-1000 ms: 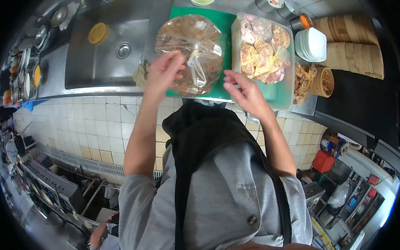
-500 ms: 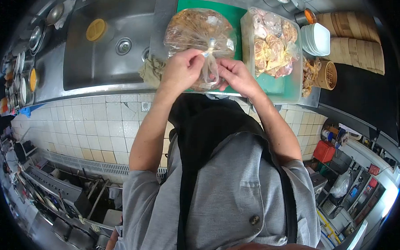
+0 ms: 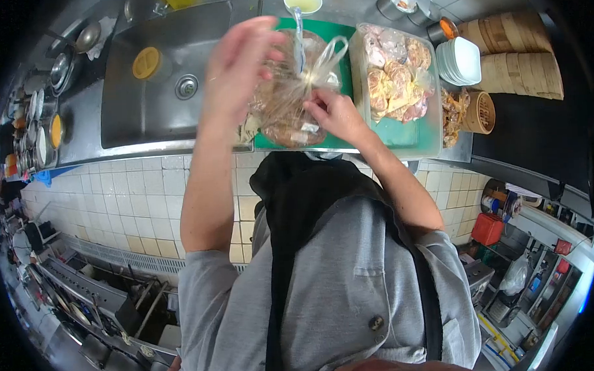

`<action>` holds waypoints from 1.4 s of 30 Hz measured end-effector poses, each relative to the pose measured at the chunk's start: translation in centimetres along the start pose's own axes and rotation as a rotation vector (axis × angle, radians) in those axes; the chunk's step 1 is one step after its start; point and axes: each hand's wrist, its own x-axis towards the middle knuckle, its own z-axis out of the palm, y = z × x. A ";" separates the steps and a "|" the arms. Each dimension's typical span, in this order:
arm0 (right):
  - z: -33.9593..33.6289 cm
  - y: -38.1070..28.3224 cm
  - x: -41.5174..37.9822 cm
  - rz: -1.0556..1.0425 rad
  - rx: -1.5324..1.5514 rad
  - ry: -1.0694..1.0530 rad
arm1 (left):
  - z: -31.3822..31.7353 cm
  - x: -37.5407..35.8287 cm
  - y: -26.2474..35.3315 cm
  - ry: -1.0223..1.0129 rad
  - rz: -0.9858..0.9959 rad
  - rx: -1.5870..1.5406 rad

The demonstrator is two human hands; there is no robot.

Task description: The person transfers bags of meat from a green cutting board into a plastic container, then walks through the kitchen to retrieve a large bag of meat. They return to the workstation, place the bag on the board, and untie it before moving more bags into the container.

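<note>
A clear plastic bag (image 3: 285,124) of brown food lies on the green cutting board (image 3: 346,53), its neck gathered and tied near the middle. Two loose ends stick up from the tie: a clear loop and a strip with blue and white markings. My right hand (image 3: 337,115) is closed, thumb and fingers pinching the bag just below the tie. Raised at the bag's left side, partly in front of it, is my left hand (image 3: 237,73). It is smeared by motion, but its fingers look spread and nothing shows in them. A greenish-grey cloth (image 3: 248,129) is mostly hidden behind my left arm.
To the right stands a clear tub (image 3: 400,137) of bagged meat portions, with stacked white dishes (image 3: 458,62) and a bamboo steamer (image 3: 481,112) beyond. A steel sink (image 3: 131,119) holding a yellow-lidded container (image 3: 147,62) is on the left. A bowl (image 3: 303,0) of pale liquid sits behind the board.
My left hand has let go of the bag's neck and swung up and left. The bag's loose ends now point away from me instead of toward me. My right hand stays on the bag.
</note>
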 end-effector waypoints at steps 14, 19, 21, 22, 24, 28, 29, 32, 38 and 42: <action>-2.6 2.8 -6.4 -0.023 0.579 -0.096 | 1.9 -4.8 -18.3 0.105 0.079 0.534; -2.1 1.6 -6.4 -0.223 0.526 -0.331 | -2.3 -17.5 -18.9 0.709 0.069 0.522; -1.8 2.3 -7.1 -0.252 0.499 -0.441 | -3.4 -26.8 -19.9 0.849 -0.471 0.521; -1.7 2.9 -7.4 -0.311 0.479 -0.486 | -3.4 -32.1 -24.0 1.015 -0.434 0.746; -2.0 2.9 -8.2 -0.393 0.393 -0.551 | 0.1 -42.4 -25.2 1.141 -0.588 0.600; -2.3 2.0 -8.2 -0.502 0.400 -0.561 | 9.7 -58.0 -31.2 1.179 -1.052 0.661; -2.1 2.1 -8.3 -0.513 0.396 -0.556 | 11.9 -60.8 -32.5 1.186 -1.127 0.583; -1.3 2.7 -9.3 -0.352 0.500 -0.508 | 15.1 -65.9 -36.6 1.136 -1.312 0.320; 5.6 4.1 -13.4 -0.046 0.577 -0.674 | 8.7 -66.1 -36.5 1.138 -1.054 -0.193; 14.5 1.7 -15.9 0.094 0.448 -0.783 | -0.7 -69.0 -39.2 1.206 -0.937 -0.234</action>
